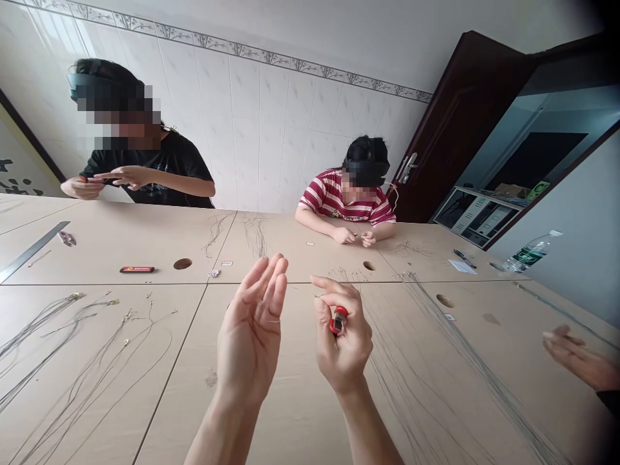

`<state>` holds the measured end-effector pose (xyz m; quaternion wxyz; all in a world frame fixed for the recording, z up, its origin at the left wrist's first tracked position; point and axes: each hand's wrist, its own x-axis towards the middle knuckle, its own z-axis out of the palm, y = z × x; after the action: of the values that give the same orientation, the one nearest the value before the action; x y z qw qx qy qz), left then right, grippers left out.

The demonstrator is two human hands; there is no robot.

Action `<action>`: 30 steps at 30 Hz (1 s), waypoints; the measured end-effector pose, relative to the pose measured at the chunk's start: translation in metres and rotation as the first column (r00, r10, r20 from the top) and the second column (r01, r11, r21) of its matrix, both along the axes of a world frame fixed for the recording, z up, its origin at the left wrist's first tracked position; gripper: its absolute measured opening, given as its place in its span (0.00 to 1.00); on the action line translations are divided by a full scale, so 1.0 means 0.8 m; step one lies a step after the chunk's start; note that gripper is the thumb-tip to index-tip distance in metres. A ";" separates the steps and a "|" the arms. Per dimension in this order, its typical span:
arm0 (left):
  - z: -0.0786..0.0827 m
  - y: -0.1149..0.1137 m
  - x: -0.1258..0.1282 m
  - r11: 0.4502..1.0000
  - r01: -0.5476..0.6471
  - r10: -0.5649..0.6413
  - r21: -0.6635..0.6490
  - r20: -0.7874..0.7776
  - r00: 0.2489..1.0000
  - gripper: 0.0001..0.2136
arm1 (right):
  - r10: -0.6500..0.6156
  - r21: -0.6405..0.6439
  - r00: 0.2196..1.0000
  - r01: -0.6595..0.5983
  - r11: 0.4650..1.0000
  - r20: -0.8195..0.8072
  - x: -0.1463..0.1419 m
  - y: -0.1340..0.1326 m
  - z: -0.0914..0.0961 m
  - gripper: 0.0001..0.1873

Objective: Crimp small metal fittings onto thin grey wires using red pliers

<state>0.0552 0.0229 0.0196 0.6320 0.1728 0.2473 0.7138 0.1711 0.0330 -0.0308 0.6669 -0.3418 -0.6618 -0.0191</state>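
My left hand [252, 323] is raised above the table with its fingers stretched out and close together, palm turned toward the right; a very thin wire seems to cross the palm. My right hand [341, 339] is closed round a small red tool [338, 319], thumb and forefinger pinched near a thin wire end. Both hands hover over the pale wooden table [290, 400].
Long thin wires [72, 342] lie spread at the left, and more wires [460, 349] at the right. Two people sit across the table working with their hands. Another person's hand [578, 358] reaches in at the right. A red bar [137, 269], a metal ruler [31, 250] and a water bottle [530, 253] rest farther off.
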 end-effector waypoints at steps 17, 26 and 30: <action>0.002 0.002 -0.035 0.997 -0.028 0.052 0.070 -0.374 0.926 0.18 | 0.104 0.012 0.993 -0.103 0.995 -0.063 -0.015 -0.004 -0.003 0.11; 0.001 0.005 -0.026 0.995 0.013 0.026 0.095 -0.392 0.920 0.18 | 0.402 -0.159 0.859 -0.466 0.870 -0.318 -0.026 -0.027 0.014 0.06; 0.001 0.005 -0.033 0.989 0.023 0.029 0.144 -0.354 0.935 0.20 | 0.392 -0.164 0.859 -0.462 0.872 -0.330 -0.022 -0.020 0.012 0.07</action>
<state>0.0284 0.0271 0.0201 0.5615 0.3443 0.3049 0.6879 0.1533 0.0173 -0.0212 0.6969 -0.2618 -0.6153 0.2592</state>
